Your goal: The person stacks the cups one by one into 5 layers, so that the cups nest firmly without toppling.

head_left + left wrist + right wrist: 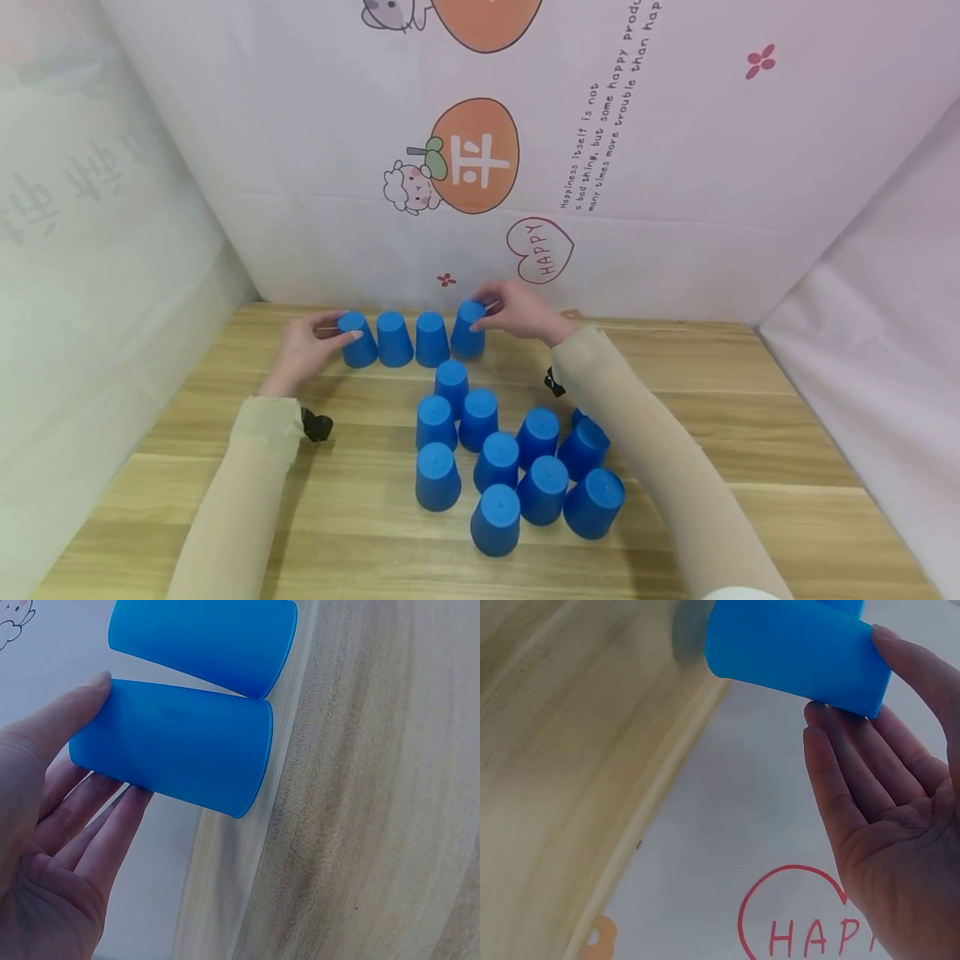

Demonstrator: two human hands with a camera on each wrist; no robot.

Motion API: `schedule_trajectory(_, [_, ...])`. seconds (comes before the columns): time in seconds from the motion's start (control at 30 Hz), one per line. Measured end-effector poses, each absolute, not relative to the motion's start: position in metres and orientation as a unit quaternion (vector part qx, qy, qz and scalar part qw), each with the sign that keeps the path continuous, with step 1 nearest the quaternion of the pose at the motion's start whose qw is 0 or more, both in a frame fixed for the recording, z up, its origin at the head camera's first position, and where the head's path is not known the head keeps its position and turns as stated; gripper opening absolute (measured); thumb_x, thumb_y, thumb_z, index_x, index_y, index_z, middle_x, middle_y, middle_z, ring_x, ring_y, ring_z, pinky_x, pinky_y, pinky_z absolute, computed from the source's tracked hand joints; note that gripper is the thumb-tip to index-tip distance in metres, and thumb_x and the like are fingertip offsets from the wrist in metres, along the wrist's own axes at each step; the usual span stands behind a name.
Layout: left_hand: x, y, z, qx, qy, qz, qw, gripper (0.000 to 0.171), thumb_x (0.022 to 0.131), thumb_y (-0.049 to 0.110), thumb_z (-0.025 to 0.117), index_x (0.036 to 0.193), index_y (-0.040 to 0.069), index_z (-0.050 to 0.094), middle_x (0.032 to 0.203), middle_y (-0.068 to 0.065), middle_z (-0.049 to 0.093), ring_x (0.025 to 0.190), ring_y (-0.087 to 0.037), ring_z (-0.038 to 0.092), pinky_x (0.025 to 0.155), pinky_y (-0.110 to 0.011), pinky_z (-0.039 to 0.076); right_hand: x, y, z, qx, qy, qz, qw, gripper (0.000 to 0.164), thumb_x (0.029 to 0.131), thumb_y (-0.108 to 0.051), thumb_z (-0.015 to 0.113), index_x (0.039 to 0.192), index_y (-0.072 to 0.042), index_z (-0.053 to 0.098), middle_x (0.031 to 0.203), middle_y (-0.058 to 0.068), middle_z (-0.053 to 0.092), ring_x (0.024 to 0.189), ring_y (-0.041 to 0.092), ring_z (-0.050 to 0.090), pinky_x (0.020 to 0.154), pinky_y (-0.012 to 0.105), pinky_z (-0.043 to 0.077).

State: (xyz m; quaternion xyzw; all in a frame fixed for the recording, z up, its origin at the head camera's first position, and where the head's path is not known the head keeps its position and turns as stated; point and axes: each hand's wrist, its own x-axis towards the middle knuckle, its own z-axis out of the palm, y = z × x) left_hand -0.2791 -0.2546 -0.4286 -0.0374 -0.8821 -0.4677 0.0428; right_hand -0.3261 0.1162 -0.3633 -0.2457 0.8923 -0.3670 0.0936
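Along the back of the table stands a row of upside-down blue plastic cups. My left hand pinches the leftmost cup near its closed top, thumb on one side and fingers on the other. In the left wrist view that cup is close beside its neighbour. At the row's right end my right hand holds another cup between thumb and fingers, and it leans slightly. Whether this cup touches the table cannot be told. Two cups stand between the held ones.
Nearer the front, several more inverted blue cups stand in a loose cluster, some partly hidden by the right forearm. A printed white cloth hangs behind the wooden table, with white cloth on both sides.
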Motion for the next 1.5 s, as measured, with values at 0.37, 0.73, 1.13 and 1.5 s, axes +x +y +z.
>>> schedule_trajectory(0.37, [-0.279,-0.255,-0.428,-0.041,-0.881,-0.469,0.042,0.067,0.092,0.043,0.076,0.142,0.003,0.057,0.138,-0.021,0.059,0.121,-0.040,0.060,0.097,-0.053,0.052,-0.328,0.114,-0.378,-0.248,0.894,-0.357,0.111,0.044,0.089,-0.018,0.083,0.127,-0.006,0.066,0.123,0.010,0.067,0.111,0.028,0.066,0.090,0.038,0.058])
schedule_trajectory(0.73, [-0.278,-0.253,-0.427,-0.040,-0.882,-0.469,0.038,0.069,0.092,0.045,0.076,0.143,0.003,0.057,0.138,-0.022,0.059,0.122,-0.040,0.059,0.098,-0.053,0.052,-0.325,0.114,-0.378,-0.253,0.898,-0.344,0.104,0.049,0.089,-0.022,0.083,0.131,-0.005,0.065,0.126,0.010,0.067,0.111,0.025,0.066,0.090,0.037,0.058])
schedule_trajectory(1.13, [-0.278,-0.254,-0.428,-0.044,-0.877,-0.476,0.045,0.063,0.093,0.037,0.077,0.141,0.001,0.058,0.137,-0.022,0.059,0.121,-0.041,0.060,0.098,-0.053,0.052,-0.309,0.129,-0.333,-0.278,0.872,-0.401,0.040,0.059,0.088,-0.029,0.082,0.139,-0.010,0.060,0.137,0.009,0.062,0.123,0.029,0.061,0.099,0.041,0.053])
schedule_trajectory(1.5, [-0.278,-0.254,-0.428,-0.045,-0.878,-0.474,0.046,0.064,0.093,0.038,0.077,0.141,0.002,0.058,0.137,-0.023,0.059,0.121,-0.041,0.060,0.098,-0.053,0.052,-0.282,0.177,-0.289,-0.275,0.864,-0.420,-0.023,0.059,0.086,-0.024,0.085,0.137,-0.006,0.062,0.134,0.010,0.064,0.123,0.028,0.060,0.105,0.048,0.047])
